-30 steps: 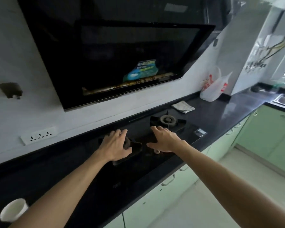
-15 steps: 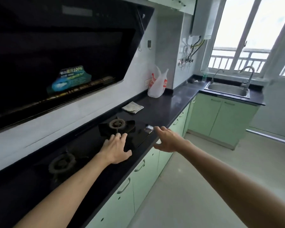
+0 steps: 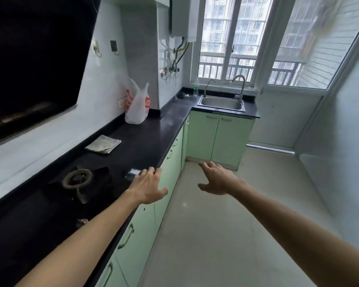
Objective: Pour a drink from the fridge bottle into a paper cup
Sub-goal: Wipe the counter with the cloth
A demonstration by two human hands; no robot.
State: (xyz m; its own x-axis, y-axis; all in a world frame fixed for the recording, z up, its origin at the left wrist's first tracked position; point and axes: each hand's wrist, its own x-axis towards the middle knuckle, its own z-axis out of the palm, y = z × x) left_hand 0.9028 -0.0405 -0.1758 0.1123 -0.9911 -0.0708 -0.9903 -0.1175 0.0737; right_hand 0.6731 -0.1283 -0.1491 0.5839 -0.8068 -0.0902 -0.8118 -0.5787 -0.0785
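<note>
Neither the fridge, its bottle nor a paper cup is in view. My left hand (image 3: 148,186) is stretched out over the front edge of the black counter (image 3: 149,139), fingers spread and holding nothing. My right hand (image 3: 218,180) hovers over the floor in front of the green cabinets (image 3: 170,168), also open and holding nothing.
A gas burner (image 3: 77,180) sits left of my left hand. Farther along the counter lie a folded cloth (image 3: 103,143) and a white plastic bag (image 3: 137,107). A steel sink (image 3: 221,102) with a tap stands under the window, a small bottle (image 3: 195,90) beside it. The range hood (image 3: 35,59) hangs at the left.
The view has swung right from the stove toward the sink and window. Both hands have moved off the hob, the right one out over the floor. The white cup at lower left has left the view.
</note>
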